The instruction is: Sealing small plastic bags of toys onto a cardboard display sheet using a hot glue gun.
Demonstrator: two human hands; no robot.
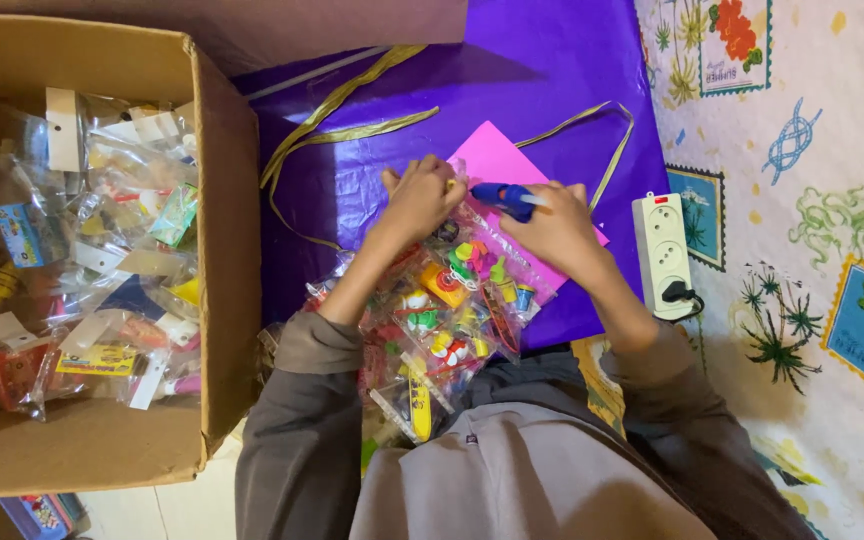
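Cardboard box (222, 250) of bagged toys at left. Purple sheet (552, 90) mid-frame. Clear toy packets (452, 300), likely light, slippery, best pinched at edges. Right hand (557, 228) gripping blue glue gun (505, 198); left hand (420, 198) pressing a packet.

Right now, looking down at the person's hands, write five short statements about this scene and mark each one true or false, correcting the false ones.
1. The right hand holds a blue glue gun. True.
2. The cardboard box is empty. False: it holds many clear packets of small toys.
3. The pink sheet lies on purple paper. True.
4. Nothing is plugged into the white power strip. False: a black plug sits in its near socket.
5. The left hand rests inside the box. False: it is over the toy packets by the pink sheet.
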